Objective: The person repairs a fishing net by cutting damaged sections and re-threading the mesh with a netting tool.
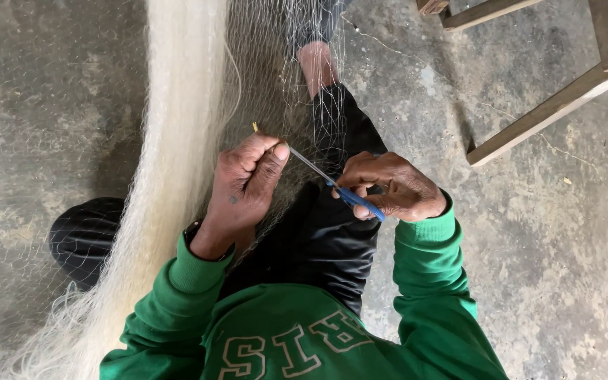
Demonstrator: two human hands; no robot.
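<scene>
Left hand, grip closed, pinches fine translucent mesh netting at 12 o'clock; right hand grips blue-handled steel scissors, blades at the pinch. Cut apparently under way; the bundled white net at 9 o'clock looks untrimmed.

Blue-handled scissors — blades level, tips meeting pale, fine fishing net — bunched, hanging.

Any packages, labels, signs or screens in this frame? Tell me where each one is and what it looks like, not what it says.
No packages, signs or screens.
Lettering on the green sweatshirt: bottom centre, across the chest, large block letters outlined in pale cream on green, partly cut off by the frame edge.
</scene>
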